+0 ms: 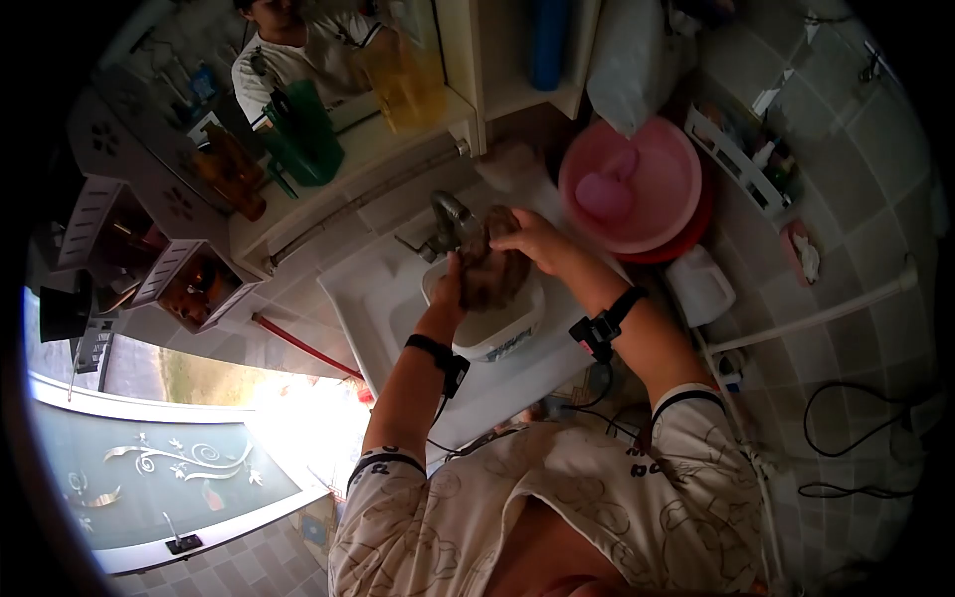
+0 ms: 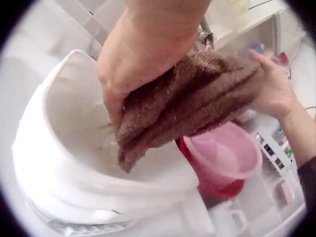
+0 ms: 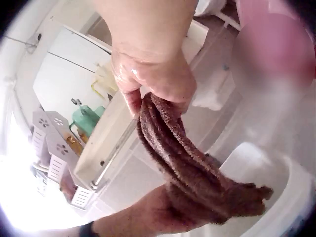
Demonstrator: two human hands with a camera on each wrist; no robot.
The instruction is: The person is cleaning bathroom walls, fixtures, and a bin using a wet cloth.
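Both hands grip a brown ribbed terry towel (image 1: pixel 494 267) (bunched lengthwise) mid-frame: left hand (image 1: pixel 450 284), right hand (image 1: pixel 534 242), over a white plastic tub (image 1: pixel 502 333).

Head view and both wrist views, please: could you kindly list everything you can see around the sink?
towel: one, brown, stretched between both hands above the tub
tub: one, white, at the sink, under the tap
sink: one, white, below the shelf
tap: one, metal, behind the tub
basin: one, pink, right of the sink
jug: one, green, on the shelf
left hand: one, grips one end of the towel
right hand: one, grips the other end
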